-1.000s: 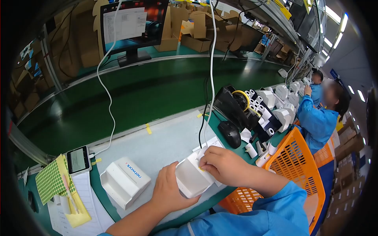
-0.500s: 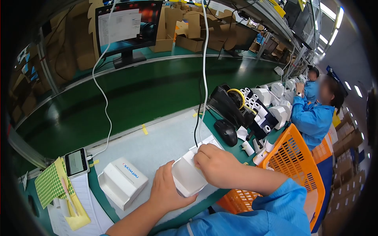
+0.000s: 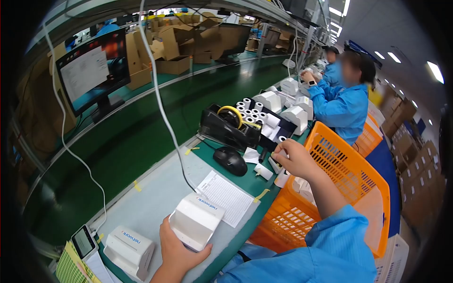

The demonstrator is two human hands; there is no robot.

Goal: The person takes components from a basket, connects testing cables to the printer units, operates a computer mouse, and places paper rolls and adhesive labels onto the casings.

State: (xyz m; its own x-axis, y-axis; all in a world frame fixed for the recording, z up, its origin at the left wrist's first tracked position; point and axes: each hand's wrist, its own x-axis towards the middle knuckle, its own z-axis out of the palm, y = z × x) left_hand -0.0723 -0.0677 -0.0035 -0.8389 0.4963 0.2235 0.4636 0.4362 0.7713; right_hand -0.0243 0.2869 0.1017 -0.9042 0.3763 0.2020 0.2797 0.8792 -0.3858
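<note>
A white plastic housing (image 3: 204, 215) with blue "network" lettering stands on the pale mat, its hollow side toward me. Around its lower left side my left hand (image 3: 178, 252) is wrapped. My right hand (image 3: 298, 160) is raised at the right, over the edge of the orange basket and close to small white pieces (image 3: 263, 171) on the bench. Its thumb and fingers are pinched together; what they hold, if anything, is too small to make out. A second white housing (image 3: 130, 250) with the same lettering sits to the left.
A printed sheet (image 3: 228, 197) lies behind the held housing. Beyond it are a black mouse (image 3: 230, 160), a tape dispenser (image 3: 226, 127) and paper rolls (image 3: 249, 113). An orange basket (image 3: 347, 165) stands at the right. A cable (image 3: 158, 89) hangs down. A co-worker (image 3: 342, 108) sits farther along.
My right hand has left the housing and moved right toward the basket. The housing is turned, its lettering now showing, with my left hand still on it. The view has swung right.
</note>
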